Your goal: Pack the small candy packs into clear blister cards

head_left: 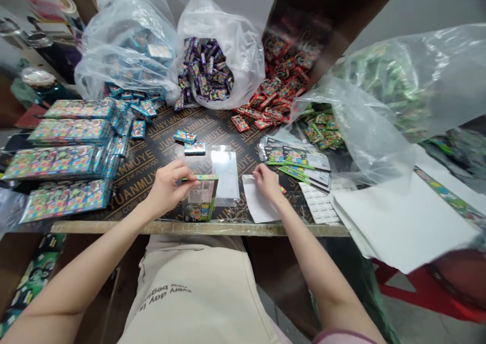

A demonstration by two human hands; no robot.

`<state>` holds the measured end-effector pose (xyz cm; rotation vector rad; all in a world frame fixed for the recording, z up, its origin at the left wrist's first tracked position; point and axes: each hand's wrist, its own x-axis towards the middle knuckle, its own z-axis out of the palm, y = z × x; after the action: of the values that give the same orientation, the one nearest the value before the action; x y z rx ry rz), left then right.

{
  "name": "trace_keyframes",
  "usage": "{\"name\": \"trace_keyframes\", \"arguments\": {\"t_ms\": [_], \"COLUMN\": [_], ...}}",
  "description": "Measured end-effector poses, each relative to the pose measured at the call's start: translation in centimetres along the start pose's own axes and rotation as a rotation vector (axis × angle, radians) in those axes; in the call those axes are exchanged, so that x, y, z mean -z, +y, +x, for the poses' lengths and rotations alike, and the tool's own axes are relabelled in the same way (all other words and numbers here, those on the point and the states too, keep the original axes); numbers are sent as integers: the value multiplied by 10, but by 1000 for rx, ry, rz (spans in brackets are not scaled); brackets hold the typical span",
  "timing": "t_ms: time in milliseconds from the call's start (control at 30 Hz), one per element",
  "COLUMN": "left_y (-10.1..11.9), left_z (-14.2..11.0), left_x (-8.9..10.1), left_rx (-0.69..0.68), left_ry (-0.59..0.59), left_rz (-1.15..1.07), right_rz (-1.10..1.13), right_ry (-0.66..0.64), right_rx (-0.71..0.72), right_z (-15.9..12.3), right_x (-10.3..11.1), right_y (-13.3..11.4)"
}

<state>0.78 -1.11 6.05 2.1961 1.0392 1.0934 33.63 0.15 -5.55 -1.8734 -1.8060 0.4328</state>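
Left hand [166,188] gripping the top of a green printed box [200,202], upright near the worktop's [114,227] front edge; right hand [267,181] on a white paper sheet [258,202], grip unclear. Many stacked packs [64,161] already along the left edge; more loose in plastic bags [129,55] at the back edge. Tight room around a transparent sleeve [226,174].

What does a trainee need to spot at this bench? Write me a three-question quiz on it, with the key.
1. True or false: the right hand rests on a white sheet.
2. What lies beside the box, toward that hand? A clear plastic sleeve, B red packet, C roll of tape.
3. Fill the blank: the open bag holds ____ packets.

Key: 1 true; 2 A; 3 purple.
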Motion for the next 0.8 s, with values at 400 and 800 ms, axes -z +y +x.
{"name": "trace_keyframes", "arguments": {"t_ms": [400, 800], "left_y": [2, 7], "left_z": [-4, -6], "left_x": [3, -10], "left_rx": [-10, -32], "left_ry": [75, 237], "left_rz": [-25, 34], "right_rz": [718, 793], "right_ry": [-605, -609], "right_rx": [257, 157], "right_z": [5, 10], "right_x": [53, 21], "right_y": [-201, -200]}}
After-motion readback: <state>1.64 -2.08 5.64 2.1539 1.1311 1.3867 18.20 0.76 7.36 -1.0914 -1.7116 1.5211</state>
